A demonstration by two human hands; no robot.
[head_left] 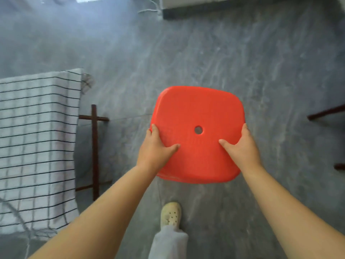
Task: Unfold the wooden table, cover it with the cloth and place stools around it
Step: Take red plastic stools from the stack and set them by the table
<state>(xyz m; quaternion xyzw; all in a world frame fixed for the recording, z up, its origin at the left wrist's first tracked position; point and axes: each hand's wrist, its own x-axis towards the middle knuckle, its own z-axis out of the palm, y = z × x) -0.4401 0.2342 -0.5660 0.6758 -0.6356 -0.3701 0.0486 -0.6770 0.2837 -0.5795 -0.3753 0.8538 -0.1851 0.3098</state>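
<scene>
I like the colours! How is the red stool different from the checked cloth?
The red stool is one plain colour with a round hole in its seat; the cloth is white with thin dark lines. The red stool looks stiff, with rounded corners; the cloth hangs soft over the table. The left hand and right hand grip the red stool at its sides; no hand holds the cloth.

Red stool (197,113): no lettering, brand or number readable on the seat.
Checked cloth (37,137): dark grid lines only, no text.
Perforated shoe (170,214): no readable mark.
</scene>
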